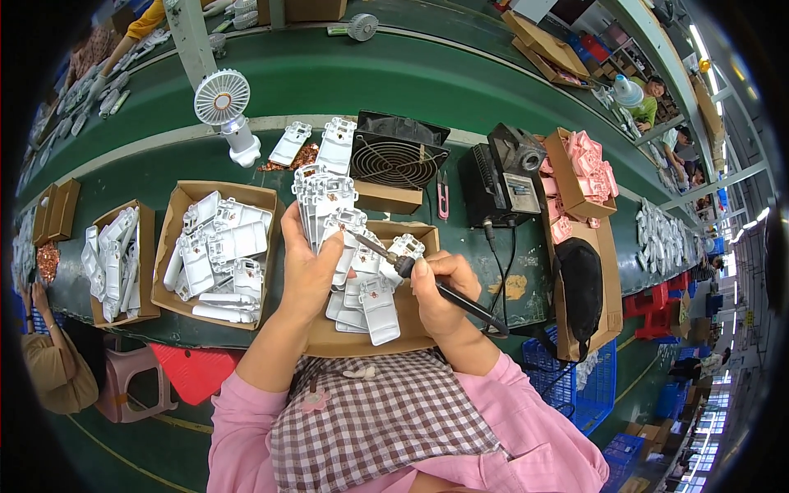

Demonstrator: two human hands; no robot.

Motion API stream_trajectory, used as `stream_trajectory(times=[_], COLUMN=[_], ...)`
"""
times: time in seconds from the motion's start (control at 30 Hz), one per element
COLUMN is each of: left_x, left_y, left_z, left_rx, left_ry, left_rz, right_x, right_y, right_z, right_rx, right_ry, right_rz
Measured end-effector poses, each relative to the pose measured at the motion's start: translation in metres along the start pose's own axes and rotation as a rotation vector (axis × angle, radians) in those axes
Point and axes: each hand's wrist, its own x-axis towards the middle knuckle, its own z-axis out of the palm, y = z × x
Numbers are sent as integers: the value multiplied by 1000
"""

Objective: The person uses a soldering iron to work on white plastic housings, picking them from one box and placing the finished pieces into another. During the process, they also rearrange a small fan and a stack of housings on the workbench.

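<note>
My left hand [306, 267] grips a fanned stack of white plastic casings [323, 195] with small copper-coloured contacts. In my right hand [448, 292] is a soldering iron [468, 306], held by its black handle like a pen. Its metal tip points left and reaches the casings near my left thumb; whether it touches a contact is too small to tell. Below both hands a shallow cardboard tray [329, 343] carries more white casings [380, 314]. Two further casings [335, 146] lie beyond the stack, by a pile of copper-coloured pieces [306, 156].
Cardboard boxes of white casings [267, 283] stand left. A white handheld fan [222, 99] and a black fan unit [399, 152] stand at the back. Right are pink tweezers [443, 197], a black soldering station [485, 193] with cables, and a box of pink parts [567, 177]. Co-workers sit farther off.
</note>
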Motion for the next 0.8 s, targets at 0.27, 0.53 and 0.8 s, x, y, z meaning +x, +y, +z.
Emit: stream_trajectory(times=[0.27,0.53,0.8], left_x=[0,1,1], left_y=[0,0,1], left_z=[3,0,0], left_rx=[8,3,26], left_ry=[40,6,23], left_rz=[28,16,-8], right_x=[2,4,0], right_y=[-1,-3,3], right_z=[2,3,2], right_rx=[-18,-6,55], right_ry=[-15,-20,23], right_rz=[16,38,32])
